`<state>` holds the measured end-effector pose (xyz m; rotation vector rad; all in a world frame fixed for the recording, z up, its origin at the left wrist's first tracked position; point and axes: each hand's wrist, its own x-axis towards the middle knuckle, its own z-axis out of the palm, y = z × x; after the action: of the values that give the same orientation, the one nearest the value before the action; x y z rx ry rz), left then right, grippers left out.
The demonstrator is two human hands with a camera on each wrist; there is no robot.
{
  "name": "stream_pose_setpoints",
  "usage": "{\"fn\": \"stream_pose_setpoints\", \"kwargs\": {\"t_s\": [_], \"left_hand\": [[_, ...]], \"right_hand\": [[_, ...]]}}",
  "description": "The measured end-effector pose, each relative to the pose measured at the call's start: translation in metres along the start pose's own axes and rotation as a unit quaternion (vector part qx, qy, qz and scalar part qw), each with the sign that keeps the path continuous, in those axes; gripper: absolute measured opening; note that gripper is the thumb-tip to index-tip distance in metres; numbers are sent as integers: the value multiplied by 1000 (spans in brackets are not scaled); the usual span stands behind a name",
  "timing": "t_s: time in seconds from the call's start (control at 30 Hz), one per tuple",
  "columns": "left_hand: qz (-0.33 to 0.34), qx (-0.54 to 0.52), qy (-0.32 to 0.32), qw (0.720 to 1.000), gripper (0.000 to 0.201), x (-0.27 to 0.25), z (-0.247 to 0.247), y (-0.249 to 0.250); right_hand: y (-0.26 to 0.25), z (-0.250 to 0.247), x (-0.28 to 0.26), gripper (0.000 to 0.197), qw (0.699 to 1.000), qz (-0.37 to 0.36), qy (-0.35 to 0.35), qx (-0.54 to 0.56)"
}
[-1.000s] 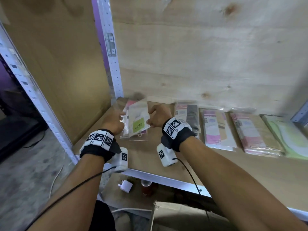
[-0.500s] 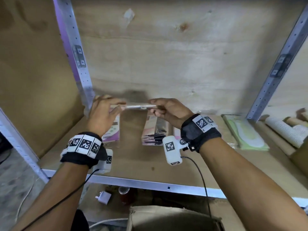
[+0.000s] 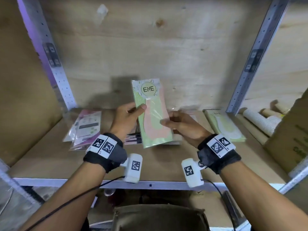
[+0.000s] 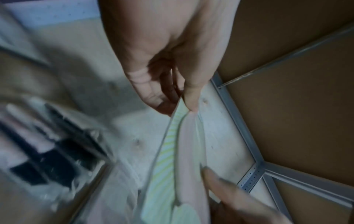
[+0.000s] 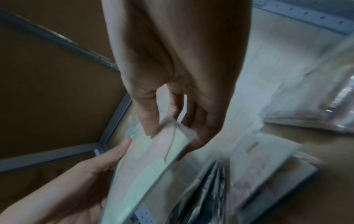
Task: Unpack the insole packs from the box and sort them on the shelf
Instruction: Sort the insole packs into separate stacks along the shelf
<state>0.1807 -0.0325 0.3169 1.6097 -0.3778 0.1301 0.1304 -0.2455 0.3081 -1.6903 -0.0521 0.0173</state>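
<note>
Tilted upright since edge-on: our green insole pack (image 3: 152,114) | both hands pinch it, left hand (image 3: 127,118), right hand (image 3: 182,125) | slick film may slip

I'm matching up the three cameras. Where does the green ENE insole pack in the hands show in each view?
Head: green ENE pack, centre, upright between both hands.
Left wrist: lower centre, seen edge-on below the thumb.
Right wrist: lower centre-left, under the fingertips.
Shared landmark: grey shelf upright.

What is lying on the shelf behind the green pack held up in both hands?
The green insole pack, held by the left hand and right hand, covers a pack with black print and clear-wrapped packs. Only their edges show; their number and designs are hidden.
</note>
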Motion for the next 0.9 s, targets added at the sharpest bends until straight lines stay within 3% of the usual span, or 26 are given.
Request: {"fn": "stream_pose_setpoints", "kwargs": {"t_s": [0.1,0.2,0.33,0.57,0.67,0.77,0.9], "left_hand": [[-76,-33,-14,996,13,2,17,-10],[-120,-71,24,990,24,12,22,-13],[-130,-87,73,985,27,28,25,-19],[-160,-28,75,984,20,47,58,-28],[-187,-59,36,980,29,59,79,-23],[-190,-77,-56,977,50,63,121,-12],[-179,-17,-215,960,39,53,182,-6]], "right_hand": [[17,-12,-6,39,999,23,-2,49],[23,-26,-11,22,999,16,-27,24],[33,-49,-14,24,998,30,-45,-28],[49,-90,-25,18,995,49,-42,-81],[43,-110,-29,23,998,26,-1,-53],[38,-140,-31,29,995,16,97,27],[43,-178,-30,24,977,8,206,58]]}}
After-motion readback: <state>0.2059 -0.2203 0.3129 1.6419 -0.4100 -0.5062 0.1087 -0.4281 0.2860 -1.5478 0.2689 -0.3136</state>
